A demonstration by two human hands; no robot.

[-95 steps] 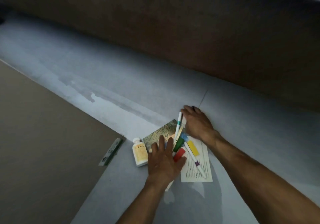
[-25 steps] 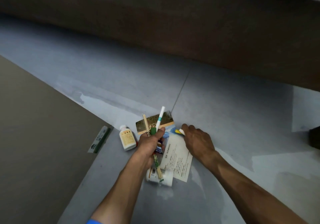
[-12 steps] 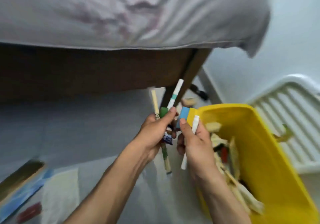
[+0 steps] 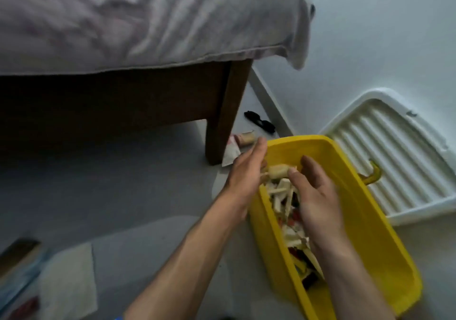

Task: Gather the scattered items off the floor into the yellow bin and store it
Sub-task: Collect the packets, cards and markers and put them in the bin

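Over the yellow bin (image 4: 365,208), which sits on the floor (image 4: 103,191) by the bed leg (image 4: 225,112), both my hands hover with nothing held. My left hand (image 4: 243,179) is at the bin's near-left rim, fingers loosely extended and empty. My right hand (image 4: 317,196) hangs above the jumble of pens and small items (image 4: 283,196) inside, fingers relaxed and spread. A white ribbed lid (image 4: 394,156) lies beside the bin. A paper sheet (image 4: 69,280) and a booklet (image 4: 17,263) lie on the floor at lower left.
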